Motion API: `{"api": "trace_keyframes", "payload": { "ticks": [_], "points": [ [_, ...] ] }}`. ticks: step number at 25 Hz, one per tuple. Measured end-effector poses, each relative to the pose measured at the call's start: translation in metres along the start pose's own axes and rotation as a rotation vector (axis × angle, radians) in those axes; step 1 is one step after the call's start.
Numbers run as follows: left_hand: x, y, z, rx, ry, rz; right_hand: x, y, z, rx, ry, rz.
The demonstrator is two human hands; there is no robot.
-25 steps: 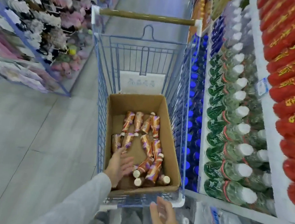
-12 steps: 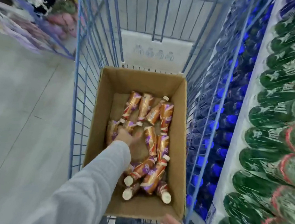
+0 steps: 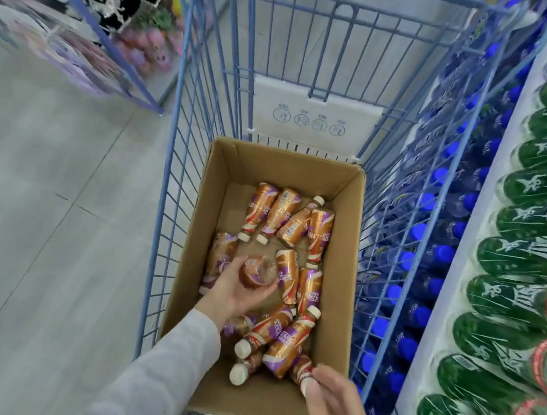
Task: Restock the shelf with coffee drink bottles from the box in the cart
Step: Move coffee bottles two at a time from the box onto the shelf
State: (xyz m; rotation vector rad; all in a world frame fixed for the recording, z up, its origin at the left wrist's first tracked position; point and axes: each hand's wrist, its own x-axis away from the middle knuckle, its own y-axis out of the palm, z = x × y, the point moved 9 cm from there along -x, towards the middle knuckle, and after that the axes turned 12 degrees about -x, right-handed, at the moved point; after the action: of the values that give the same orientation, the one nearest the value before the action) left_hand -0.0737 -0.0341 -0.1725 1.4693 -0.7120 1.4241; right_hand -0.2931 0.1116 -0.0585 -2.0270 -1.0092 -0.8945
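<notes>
Since half a second ago the left hand has lifted one coffee bottle clear of the pile, its base turned up toward the camera, and the right hand has come forward over the near right corner of the box. The left hand's fingers are wrapped around that raised bottle; the right hand's fingers are bent at the cap end of a lying bottle in the near corner, though a firm grip on it cannot be confirmed. The remaining coffee bottles lie scattered on their sides across the floor of the cardboard box, some far, some near. The box sits in the blue wire cart. To the right of the cart stands a shelf with blue-capped bottles and green-labelled bottles. To the left is grey floor, with a display rack at the far left.
</notes>
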Motion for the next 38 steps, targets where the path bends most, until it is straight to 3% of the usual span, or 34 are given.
{"api": "trace_keyframes", "payload": {
  "ticks": [1,2,5,9,13,16,22,26,31,33,38],
  "points": [
    [0.022,0.001,-0.002,-0.042,0.044,-0.075,0.009,0.027,-0.041,-0.037,-0.202,-0.078],
    [0.034,-0.002,-0.006,-0.075,-0.008,-0.041,0.013,0.05,-0.044,0.022,-0.184,-0.169],
    [0.07,-0.038,-0.014,-0.375,0.14,-0.037,-0.015,0.113,-0.091,0.219,-0.333,-0.311],
    [0.115,-0.089,-0.003,-0.465,0.263,0.052,-0.069,0.244,-0.093,0.798,-0.661,-0.622],
    [0.14,-0.113,0.008,-0.454,0.348,0.087,-0.118,0.362,-0.053,1.495,-1.05,-0.841],
    [0.148,-0.121,0.015,-0.429,0.388,0.123,-0.147,0.393,-0.021,1.812,-1.125,-0.85],
    [0.144,-0.124,0.016,-0.325,0.404,0.164,-0.165,0.381,0.005,1.999,-1.252,-0.712],
    [0.15,-0.112,0.021,-0.335,0.416,0.129,-0.16,0.329,0.008,1.763,-0.947,-0.646],
    [0.179,-0.084,0.032,-0.433,0.447,0.047,-0.101,0.232,-0.029,0.971,-0.451,-0.56],
    [0.198,-0.071,0.036,-0.456,0.48,-0.001,-0.058,0.205,-0.048,0.691,-0.391,-0.536],
    [0.252,-0.044,0.049,-0.606,0.621,-0.155,0.067,0.141,-0.102,0.205,-0.453,-0.314]
  ]
}}
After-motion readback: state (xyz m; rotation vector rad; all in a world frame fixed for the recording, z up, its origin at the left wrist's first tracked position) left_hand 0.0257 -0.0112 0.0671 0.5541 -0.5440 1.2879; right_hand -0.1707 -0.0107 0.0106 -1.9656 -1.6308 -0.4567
